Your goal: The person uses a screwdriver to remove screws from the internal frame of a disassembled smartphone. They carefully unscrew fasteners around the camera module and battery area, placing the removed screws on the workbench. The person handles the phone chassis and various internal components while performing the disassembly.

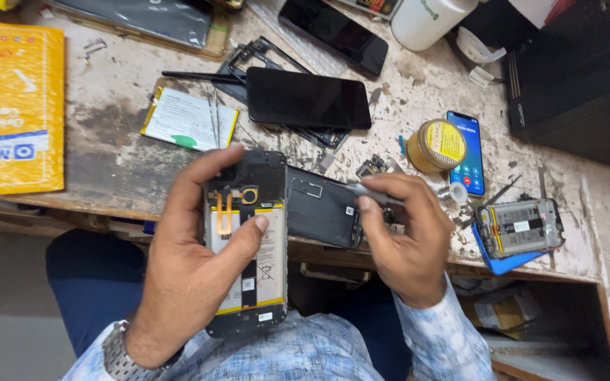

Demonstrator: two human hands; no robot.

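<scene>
My left hand holds an opened phone with its back off, showing the pale battery, an orange flex strip and a black ribbon; thumb and fingers wrap its sides. Just right of it a black back cover lies at the bench edge. My right hand grips a thin grey tool, its tip pointing left toward the back cover and the phone's upper part.
On the worn workbench lie a black phone screen, another dark phone, a lit blue phone, a round yellow tin, another opened phone on a blue case, a loose battery, a yellow box and a white jar.
</scene>
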